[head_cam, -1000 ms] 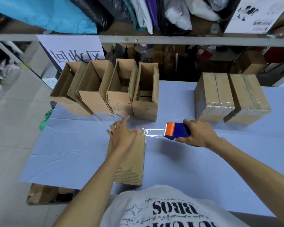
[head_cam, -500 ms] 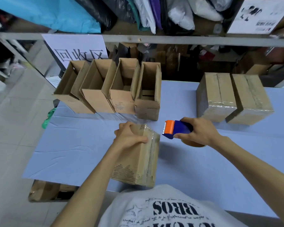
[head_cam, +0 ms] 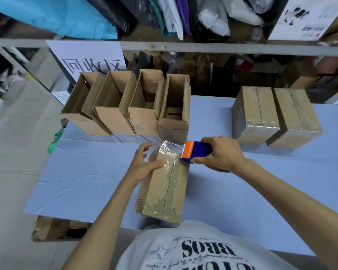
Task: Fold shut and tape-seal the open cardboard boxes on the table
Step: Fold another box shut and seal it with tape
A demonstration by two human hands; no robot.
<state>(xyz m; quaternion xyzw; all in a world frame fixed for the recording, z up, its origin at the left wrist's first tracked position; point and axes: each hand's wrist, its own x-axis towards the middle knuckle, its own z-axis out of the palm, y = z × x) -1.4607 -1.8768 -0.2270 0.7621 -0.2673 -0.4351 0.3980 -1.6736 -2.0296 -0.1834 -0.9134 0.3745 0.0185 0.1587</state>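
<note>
Steadying the box [head_cam: 161, 191], left hand [head_cam: 144, 164] fingers [head_cam: 143, 148] spread at its far edge, we are gripping the dispenser [head_cam: 197, 151] there in our right hand [head_cam: 222, 154]; blue counter [head_cam: 86, 172] showing either side.

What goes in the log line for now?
step: taping box | left hand: steadies box | right hand: grips tape dispenser | waiting: four open boxes | done: two sealed boxes

Left hand [head_cam: 144, 162] extended forward, fingers spread, thumb flat. Right hand [head_cam: 223, 154], just right of it, grips tape dispenser [head_cam: 199, 151]; both forearms outstretched.
</note>
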